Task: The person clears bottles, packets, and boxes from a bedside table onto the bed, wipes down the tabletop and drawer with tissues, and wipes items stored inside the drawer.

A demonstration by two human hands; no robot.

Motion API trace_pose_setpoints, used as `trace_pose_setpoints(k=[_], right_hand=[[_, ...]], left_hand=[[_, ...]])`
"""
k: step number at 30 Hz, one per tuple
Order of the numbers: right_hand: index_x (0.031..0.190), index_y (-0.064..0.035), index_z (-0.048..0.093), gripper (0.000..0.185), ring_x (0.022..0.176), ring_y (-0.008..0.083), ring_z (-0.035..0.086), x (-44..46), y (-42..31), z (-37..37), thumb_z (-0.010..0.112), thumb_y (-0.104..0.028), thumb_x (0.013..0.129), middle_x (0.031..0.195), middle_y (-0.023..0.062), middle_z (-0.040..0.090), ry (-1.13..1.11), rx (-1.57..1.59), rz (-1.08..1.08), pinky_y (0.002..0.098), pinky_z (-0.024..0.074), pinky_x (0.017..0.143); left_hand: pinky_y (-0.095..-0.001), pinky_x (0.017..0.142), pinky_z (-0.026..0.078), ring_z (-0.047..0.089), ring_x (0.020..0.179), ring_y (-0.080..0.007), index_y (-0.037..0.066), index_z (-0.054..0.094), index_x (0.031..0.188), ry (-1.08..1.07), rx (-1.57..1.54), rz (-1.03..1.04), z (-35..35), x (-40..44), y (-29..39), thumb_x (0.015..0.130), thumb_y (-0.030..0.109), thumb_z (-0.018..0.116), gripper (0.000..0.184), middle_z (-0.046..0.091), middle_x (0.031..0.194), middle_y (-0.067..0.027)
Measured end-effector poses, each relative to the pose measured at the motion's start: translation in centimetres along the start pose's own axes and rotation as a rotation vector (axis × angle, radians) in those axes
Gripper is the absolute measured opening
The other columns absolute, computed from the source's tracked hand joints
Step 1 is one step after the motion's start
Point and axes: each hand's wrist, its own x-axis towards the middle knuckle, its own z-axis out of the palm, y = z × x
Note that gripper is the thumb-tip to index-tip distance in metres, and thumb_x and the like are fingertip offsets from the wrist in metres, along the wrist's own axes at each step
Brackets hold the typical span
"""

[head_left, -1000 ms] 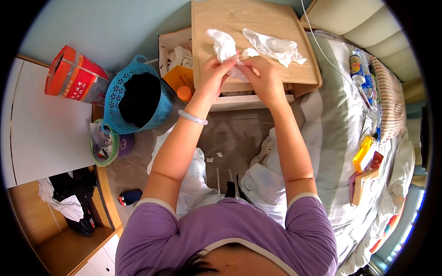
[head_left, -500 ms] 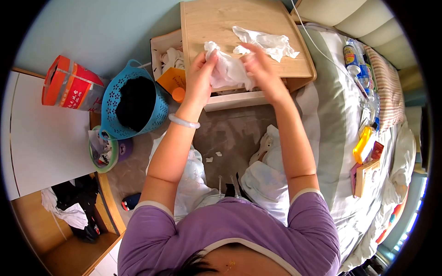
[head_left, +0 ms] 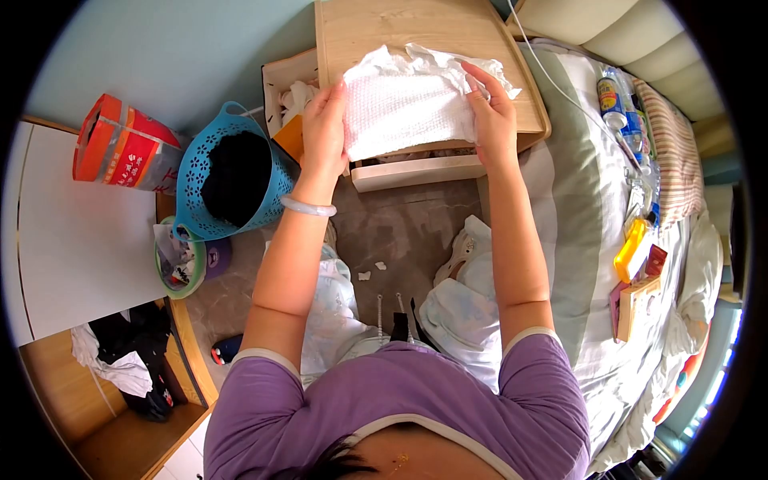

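A white textured tissue (head_left: 410, 112) is stretched out between my hands, above the front of the wooden nightstand (head_left: 360, 28). My left hand (head_left: 324, 128) pinches its left edge; a pale bangle circles that wrist. At the opposite edge, my right hand (head_left: 492, 112) grips the tissue between thumb and fingers. Behind it, another crumpled white tissue (head_left: 504, 76) lies on the nightstand top, partly covered by the one I hold. Below my hands a drawer (head_left: 416, 174) is pulled out, its contents mostly hidden.
A blue basket (head_left: 186, 180) with dark cloth stands left, beside a red bag (head_left: 128, 148) and a small trash bin (head_left: 196, 280). An open box (head_left: 276, 84) sits left of the nightstand. The bed (head_left: 552, 240), with bottles and boxes on it, is at right.
The tissue was bunched between my hands and is now spread wide. My hands have moved apart, the left one leftward and the right one rightward.
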Motion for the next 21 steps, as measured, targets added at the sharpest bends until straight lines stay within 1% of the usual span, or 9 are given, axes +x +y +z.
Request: trace_pose_setpoints(k=[2,5,8,11,12,15,17,19,21], right_hand=[[0.107,-0.0068,0.059,0.024,0.059,0.0018,0.043,0.1,0.3,-0.1,0.049,-0.005,0.086,0.071,-0.0042,0.052,-0.009,-0.117,-0.076,0.0162,0.0335,0.051],[0.105,-0.0068,0.060,0.023,0.057,0.0017,0.040,-0.4,-1.3,0.9,0.050,-0.005,0.085,0.068,-0.0057,0.050,0.029,0.162,0.049,0.0168,0.0316,0.049],[0.101,-0.0046,0.061,0.019,0.056,0.0021,0.041,0.4,-0.2,-0.2,0.053,-0.010,0.084,0.066,-0.0048,0.051,0.007,0.035,-0.008,0.0183,0.0336,0.049],[0.097,-0.0017,0.062,0.022,0.056,0.0029,0.044,1.0,1.7,-1.2,0.057,-0.018,0.084,0.065,-0.0028,0.053,-0.004,-0.409,-0.086,0.0201,0.0365,0.049],[0.096,0.0005,0.062,0.029,0.055,0.0037,0.043,0.2,0.2,-0.7,0.055,-0.026,0.086,0.064,-0.0008,0.055,-0.037,-0.444,0.064,0.0208,0.0365,0.048],[0.099,0.0003,0.061,0.036,0.056,0.0055,0.045,-0.4,0.1,-0.1,0.055,-0.032,0.085,0.072,0.0021,0.059,-0.117,-0.473,0.083,0.0218,0.0380,0.048],[0.116,-0.0016,0.051,0.052,0.071,0.0076,0.052,-1.2,0.8,0.0,0.059,-0.039,0.081,0.096,0.0062,0.059,-0.439,-0.216,-0.073,0.0216,0.0405,0.053],[0.118,-0.0026,0.049,0.052,0.076,0.0067,0.052,-2.6,0.2,1.1,0.064,-0.033,0.079,0.096,0.0046,0.058,-0.657,-0.124,0.117,0.0200,0.0383,0.053],[0.104,-0.0033,0.058,0.036,0.067,0.0040,0.048,-2.9,-0.2,1.6,0.068,-0.024,0.076,0.079,-0.0007,0.056,-0.699,-0.133,0.248,0.0189,0.0345,0.050]], left_hand=[[-0.0219,0.062,0.044,0.055,0.071,-0.0086,-0.004,0.057,0.092,-0.043,0.062,-0.018,-0.1,-0.1,0.0,0.085,0.020,0.058,0.025,0.060,0.083,-0.0052],[-0.0222,0.062,0.044,0.056,0.073,-0.0094,-0.004,0.057,0.093,-0.092,0.196,-0.001,-0.1,-0.2,0.6,0.082,0.018,0.060,0.024,0.060,0.085,-0.0059],[-0.0231,0.063,0.046,0.058,0.077,-0.0115,-0.003,0.056,0.097,-0.027,0.059,0.029,-0.7,0.2,1.0,0.084,0.019,0.058,0.026,0.061,0.089,-0.0076],[-0.0237,0.065,0.047,0.060,0.076,-0.0126,-0.004,0.055,0.100,-0.035,-0.125,-0.021,-0.4,-0.3,1.5,0.087,0.024,0.052,0.031,0.061,0.088,-0.0081],[-0.0247,0.066,0.048,0.060,0.077,-0.0142,-0.004,0.053,0.103,-0.061,-0.136,-0.067,-0.3,-0.6,1.8,0.087,0.026,0.051,0.034,0.061,0.090,-0.0089],[-0.0267,0.068,0.050,0.062,0.080,-0.0174,-0.004,0.050,0.111,-0.220,-0.117,-0.241,-0.8,-1.0,2.6,0.088,0.031,0.047,0.041,0.061,0.095,-0.0109],[-0.0270,0.067,0.050,0.062,0.079,-0.0176,-0.004,0.048,0.113,-0.429,-0.036,-0.399,-1.9,-1.1,2.8,0.088,0.030,0.048,0.042,0.061,0.095,-0.0112],[-0.0236,0.060,0.049,0.060,0.069,-0.0131,-0.004,0.051,0.108,-0.435,-0.028,-0.477,-1.2,-1.8,3.1,0.086,0.027,0.051,0.037,0.061,0.089,-0.0093],[-0.0202,0.053,0.045,0.057,0.062,-0.0079,-0.003,0.055,0.101,-0.525,0.059,-0.484,-1.4,-1.9,3.7,0.085,0.026,0.055,0.033,0.061,0.083,-0.0061]])
